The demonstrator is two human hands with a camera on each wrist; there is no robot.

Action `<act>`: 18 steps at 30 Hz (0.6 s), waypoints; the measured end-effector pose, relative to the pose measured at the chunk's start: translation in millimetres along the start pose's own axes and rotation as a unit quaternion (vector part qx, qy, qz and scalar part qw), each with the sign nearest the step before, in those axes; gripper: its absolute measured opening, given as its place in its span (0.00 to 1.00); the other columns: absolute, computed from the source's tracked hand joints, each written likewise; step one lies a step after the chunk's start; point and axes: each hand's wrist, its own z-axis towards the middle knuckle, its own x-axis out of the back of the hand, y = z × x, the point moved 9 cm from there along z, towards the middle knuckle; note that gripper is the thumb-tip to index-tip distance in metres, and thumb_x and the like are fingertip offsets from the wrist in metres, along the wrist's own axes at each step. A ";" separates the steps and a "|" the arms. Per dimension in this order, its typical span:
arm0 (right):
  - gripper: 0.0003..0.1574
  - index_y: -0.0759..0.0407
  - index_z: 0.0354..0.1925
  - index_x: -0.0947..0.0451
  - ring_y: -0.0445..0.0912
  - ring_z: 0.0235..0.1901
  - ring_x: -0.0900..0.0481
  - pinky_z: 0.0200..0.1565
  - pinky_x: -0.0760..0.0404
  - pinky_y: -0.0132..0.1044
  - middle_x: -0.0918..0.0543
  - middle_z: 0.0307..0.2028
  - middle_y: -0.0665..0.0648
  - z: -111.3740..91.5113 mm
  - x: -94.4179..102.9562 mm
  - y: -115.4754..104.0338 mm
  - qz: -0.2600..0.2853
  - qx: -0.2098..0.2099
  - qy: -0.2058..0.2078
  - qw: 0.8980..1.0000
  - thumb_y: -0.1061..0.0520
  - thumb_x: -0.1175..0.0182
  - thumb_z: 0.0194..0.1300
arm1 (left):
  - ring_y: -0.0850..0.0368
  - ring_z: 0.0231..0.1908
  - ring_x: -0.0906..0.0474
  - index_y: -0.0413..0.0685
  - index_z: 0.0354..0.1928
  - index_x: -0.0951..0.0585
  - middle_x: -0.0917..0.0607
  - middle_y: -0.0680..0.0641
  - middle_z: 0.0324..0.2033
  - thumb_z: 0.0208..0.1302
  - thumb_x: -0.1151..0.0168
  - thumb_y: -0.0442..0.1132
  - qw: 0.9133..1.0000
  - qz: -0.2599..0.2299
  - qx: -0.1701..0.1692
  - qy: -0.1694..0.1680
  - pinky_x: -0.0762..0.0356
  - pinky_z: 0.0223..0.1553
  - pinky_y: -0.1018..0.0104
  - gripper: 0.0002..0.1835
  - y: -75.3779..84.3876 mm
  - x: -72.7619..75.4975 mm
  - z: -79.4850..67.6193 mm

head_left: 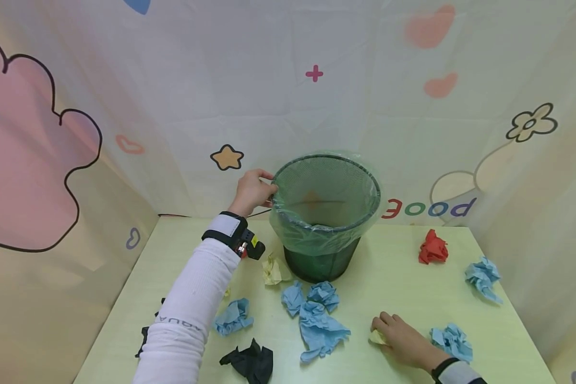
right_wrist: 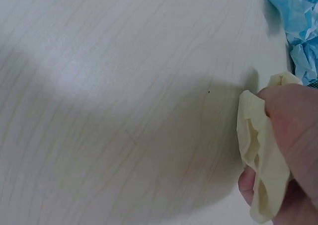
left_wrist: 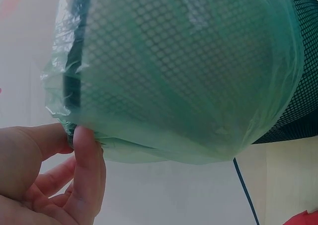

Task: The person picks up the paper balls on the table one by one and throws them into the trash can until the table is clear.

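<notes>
A mesh trash bin (head_left: 317, 266) lined with a thin green plastic bag (head_left: 312, 242) stands toward the back of the table. My left hand (head_left: 253, 193) pinches its lined rim on the left side; in the left wrist view the thumb and fingers (left_wrist: 87, 170) grip the edge through the bag. Low on the right, my right hand (head_left: 405, 341) holds a crumpled yellow paper (head_left: 377, 337) at the tabletop. The right wrist view shows that yellow paper (right_wrist: 263, 155) between thumb and fingers, partly covered by them.
Crumpled blue papers (head_left: 319, 328) lie before the bin, with another yellow paper (head_left: 274, 270) beside it. A black paper (head_left: 252, 362) is at the front. On the right are a red paper (head_left: 433, 248) and more blue ones (head_left: 482, 278). A printed curtain (head_left: 269, 80) hangs behind.
</notes>
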 end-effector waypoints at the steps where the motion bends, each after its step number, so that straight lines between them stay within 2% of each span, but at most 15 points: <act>1: 0.18 0.50 0.41 0.30 0.41 0.31 0.34 0.31 0.31 0.33 0.31 0.35 0.46 0.6 0.3 0.3 -0.001 -0.001 0.001 1.000 0.57 0.34 0.54 | 0.61 0.17 0.23 0.41 0.53 0.26 0.22 0.45 0.26 0.60 0.42 0.34 1.000 -0.002 0.000 0.000 0.19 0.30 0.63 0.18 -0.1 -0.2 0.1; 5: 0.18 0.50 0.41 0.29 0.41 0.32 0.32 0.33 0.27 0.35 0.30 0.35 0.46 4.8 3.4 5.2 -0.006 -0.021 0.006 1.000 0.57 0.33 0.53 | 0.60 0.18 0.23 0.41 0.53 0.26 0.21 0.44 0.26 0.60 0.42 0.34 1.000 -0.008 0.001 0.001 0.19 0.34 0.59 0.18 -1.1 -0.2 0.6; 8: 0.19 0.50 0.41 0.29 0.41 0.32 0.32 0.33 0.26 0.36 0.30 0.34 0.46 7.9 11.7 10.0 -0.021 -0.031 0.032 0.999 0.57 0.33 0.52 | 0.60 0.18 0.23 0.42 0.53 0.26 0.21 0.44 0.26 0.60 0.42 0.34 1.000 -0.008 0.001 0.003 0.19 0.32 0.61 0.18 -1.9 -0.3 1.4; 13: 0.19 0.53 0.39 0.29 0.41 0.30 0.33 0.32 0.28 0.36 0.30 0.33 0.47 8.3 36.1 11.5 -0.046 -0.009 0.104 0.993 0.59 0.32 0.50 | 0.59 0.20 0.22 0.42 0.53 0.26 0.21 0.44 0.27 0.60 0.42 0.34 1.000 -0.010 0.003 0.004 0.19 0.29 0.63 0.18 -3.5 -0.3 3.0; 18: 0.20 0.56 0.40 0.28 0.42 0.29 0.31 0.31 0.28 0.37 0.29 0.32 0.49 9.2 55.9 16.0 -0.058 -0.002 0.135 0.989 0.60 0.32 0.49 | 0.59 0.20 0.22 0.42 0.53 0.26 0.21 0.44 0.28 0.59 0.42 0.33 1.000 -0.013 0.007 0.004 0.19 0.29 0.64 0.18 -4.1 -0.4 3.2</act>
